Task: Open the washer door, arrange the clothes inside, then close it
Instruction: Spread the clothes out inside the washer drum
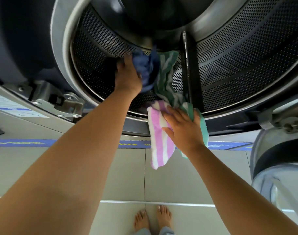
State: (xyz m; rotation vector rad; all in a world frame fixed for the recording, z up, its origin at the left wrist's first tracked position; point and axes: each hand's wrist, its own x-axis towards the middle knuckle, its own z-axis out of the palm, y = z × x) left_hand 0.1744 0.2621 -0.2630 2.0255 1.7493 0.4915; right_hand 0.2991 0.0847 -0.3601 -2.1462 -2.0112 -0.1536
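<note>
The washer stands open, its perforated steel drum [238, 53] filling the upper view. My left hand [127, 77] reaches inside the drum and grips a dark blue garment [147, 68]. Beside it a green and white striped towel [167, 77] lies over the drum's lower lip. My right hand [183, 128] presses on a pink and white striped towel [157, 141] that hangs out over the door opening's rim; the green towel's end runs under this hand too. The open round door [279, 160] is at the right edge.
The door hinge bracket [60, 104] sits at the lower left of the opening. A black drum paddle [189, 70] rises just right of the clothes. Grey floor tiles [128, 175] and my bare feet [152, 219] are below.
</note>
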